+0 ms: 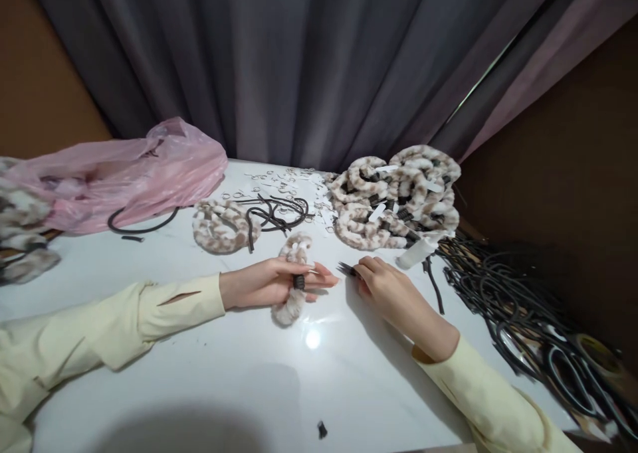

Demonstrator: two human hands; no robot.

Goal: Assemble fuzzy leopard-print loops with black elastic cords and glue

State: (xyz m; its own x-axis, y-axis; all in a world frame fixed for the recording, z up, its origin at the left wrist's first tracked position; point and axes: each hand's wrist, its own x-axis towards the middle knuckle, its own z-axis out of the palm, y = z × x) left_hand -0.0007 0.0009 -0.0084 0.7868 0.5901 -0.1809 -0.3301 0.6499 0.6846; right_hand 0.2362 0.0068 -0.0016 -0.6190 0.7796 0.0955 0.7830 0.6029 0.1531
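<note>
My left hand (pixel 269 281) is palm up around a fluffy white-and-brown plush strap (pixel 289 309). A coil of black cord (pixel 298 281) is wound about the strap's middle, between my thumb and fingers. The fingers point right, partly spread. Just to the right, my right hand (pixel 381 280) closes on small dark snips (pixel 345 269), with two pointed tips facing my left hand and a gap between them and the strap. The handle is hidden inside the fist.
Behind lie a plush ring (pixel 219 230), black cords (pixel 279 217) and several metal clasps (pixel 274 182). At the back right is a pile of plush rings (pixel 399 190) beside a white bottle (pixel 417 251). Tangled cord (pixel 498 293) lines the right edge; a pink bag (pixel 149 167) sits left.
</note>
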